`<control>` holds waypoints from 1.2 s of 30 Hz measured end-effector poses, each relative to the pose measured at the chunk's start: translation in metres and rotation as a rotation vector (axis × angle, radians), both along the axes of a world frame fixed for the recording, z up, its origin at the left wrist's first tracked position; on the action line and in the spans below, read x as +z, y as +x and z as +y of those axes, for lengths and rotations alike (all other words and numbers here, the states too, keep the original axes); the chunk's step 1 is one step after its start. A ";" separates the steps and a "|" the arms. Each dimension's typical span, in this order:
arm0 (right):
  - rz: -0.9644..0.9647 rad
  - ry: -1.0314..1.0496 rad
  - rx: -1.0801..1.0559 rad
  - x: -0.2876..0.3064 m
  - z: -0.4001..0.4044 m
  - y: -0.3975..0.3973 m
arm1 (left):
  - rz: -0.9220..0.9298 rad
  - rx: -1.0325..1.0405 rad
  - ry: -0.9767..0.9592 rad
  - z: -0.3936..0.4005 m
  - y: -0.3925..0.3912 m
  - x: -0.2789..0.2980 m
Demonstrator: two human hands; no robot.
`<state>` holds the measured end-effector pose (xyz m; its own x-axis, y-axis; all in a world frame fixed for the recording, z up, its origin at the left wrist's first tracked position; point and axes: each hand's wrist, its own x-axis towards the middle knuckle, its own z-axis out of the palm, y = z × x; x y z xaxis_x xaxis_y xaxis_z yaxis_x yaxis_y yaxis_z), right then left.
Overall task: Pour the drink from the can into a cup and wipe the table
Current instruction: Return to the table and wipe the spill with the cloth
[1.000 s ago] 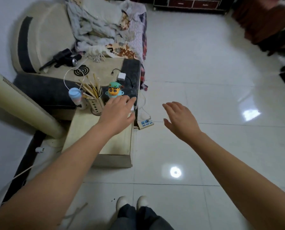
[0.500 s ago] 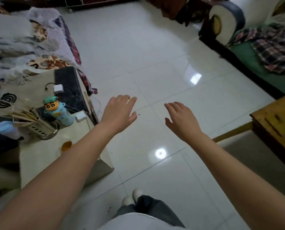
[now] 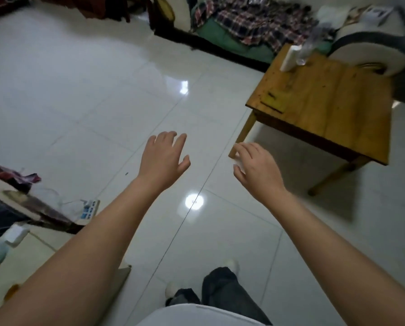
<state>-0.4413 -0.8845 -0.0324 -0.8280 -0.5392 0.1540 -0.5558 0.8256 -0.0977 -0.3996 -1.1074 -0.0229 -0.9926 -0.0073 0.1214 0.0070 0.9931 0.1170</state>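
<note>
Wooden plank-topped desk stands ahead and to the right, well apart from both hands. Left hand and right hand hang over the white tiled floor, fingers loosely spread, holding nothing. Right hand is nearer the desk. No can or cup identifiable; blurred items sit at the desk's far corner.
</note>
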 end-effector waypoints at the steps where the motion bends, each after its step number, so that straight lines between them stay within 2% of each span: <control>1: -0.005 -0.009 -0.042 0.001 0.014 -0.002 | 0.004 -0.031 0.004 0.013 -0.011 0.000; 12: -0.058 0.005 -0.419 -0.007 0.155 -0.015 | 0.016 -0.379 -0.024 0.157 -0.103 -0.003; 20: -0.110 -0.055 -0.715 -0.012 0.226 -0.001 | -0.033 -0.653 -0.066 0.244 -0.148 -0.011; 30: -0.094 -0.121 -1.128 -0.019 0.274 0.055 | -0.099 -1.036 -0.125 0.340 -0.166 -0.018; 36: -0.127 -0.130 -1.312 -0.020 0.307 0.097 | -0.130 -1.182 -0.150 0.399 -0.151 -0.021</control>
<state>-0.3442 -0.5774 -0.0528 -0.7326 0.6802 0.0261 0.6616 0.7205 -0.2080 -0.5510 -0.7080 -0.0436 -0.3800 0.9231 -0.0588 0.9210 0.3835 0.0685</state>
